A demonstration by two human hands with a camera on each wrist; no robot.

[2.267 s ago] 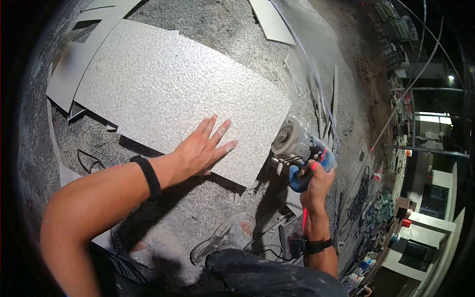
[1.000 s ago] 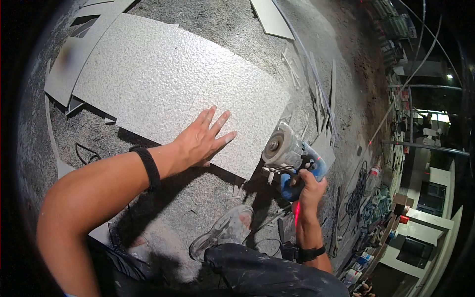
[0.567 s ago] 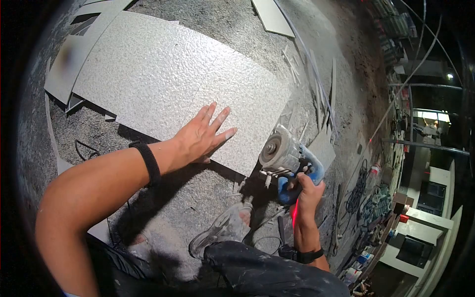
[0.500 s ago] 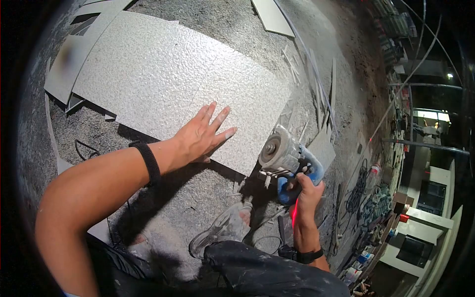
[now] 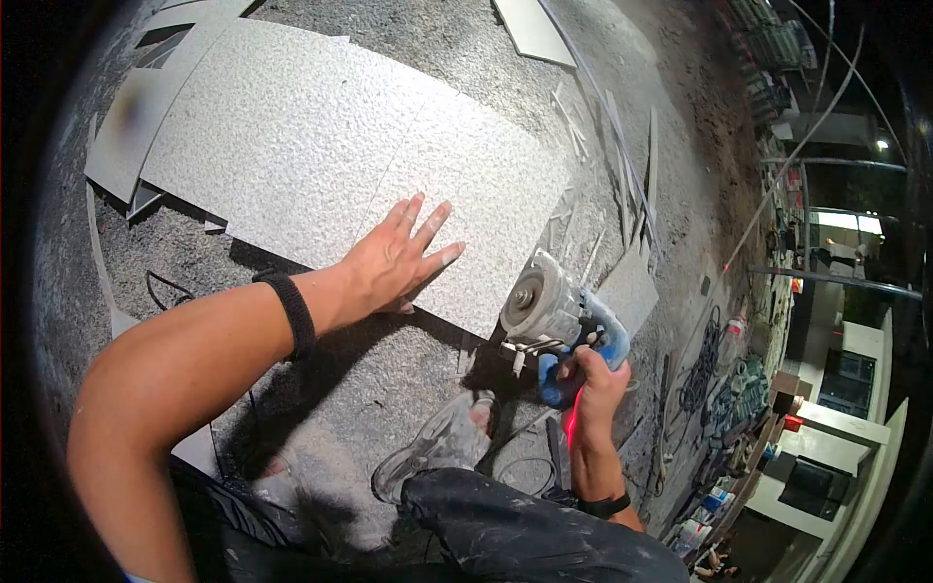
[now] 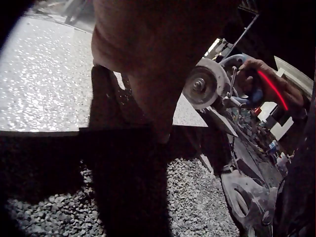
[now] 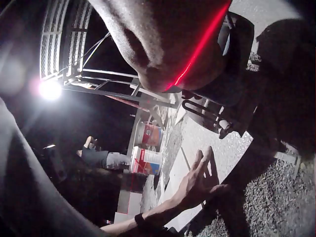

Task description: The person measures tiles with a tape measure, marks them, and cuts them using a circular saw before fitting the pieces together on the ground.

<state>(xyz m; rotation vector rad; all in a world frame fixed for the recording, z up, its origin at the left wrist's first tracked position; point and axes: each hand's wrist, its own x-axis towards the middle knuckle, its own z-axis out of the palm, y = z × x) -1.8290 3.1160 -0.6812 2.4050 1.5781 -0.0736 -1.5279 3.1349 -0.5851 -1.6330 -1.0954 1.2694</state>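
Note:
A large speckled tile (image 5: 292,136) with a thin line across it lies over the gravel in the head view. My left hand (image 5: 398,257) rests on it near the front edge, fingers straight and spread. My right hand (image 5: 601,389) grips the handle of a blue handheld tile saw (image 5: 535,296) by the tile's near right corner. The saw's round grey disc (image 6: 200,85) faces the left hand in the left wrist view, at the tile's edge. A red light streak crosses the right wrist. The right wrist view shows the left hand (image 7: 195,182) lying on the tile.
Narrow offcut strips (image 5: 627,175) and a loose tile piece (image 5: 627,291) lie right of the saw. Another tile (image 5: 533,31) is at the top. A sandalled foot (image 5: 437,447) stands below the tile. Paint buckets (image 7: 147,160) and another person's leg (image 7: 116,160) show in the right wrist view.
The right hand has drawn the tile saw along the tile's right edge, toward the person and slightly left. The left hand keeps its place on the tile.

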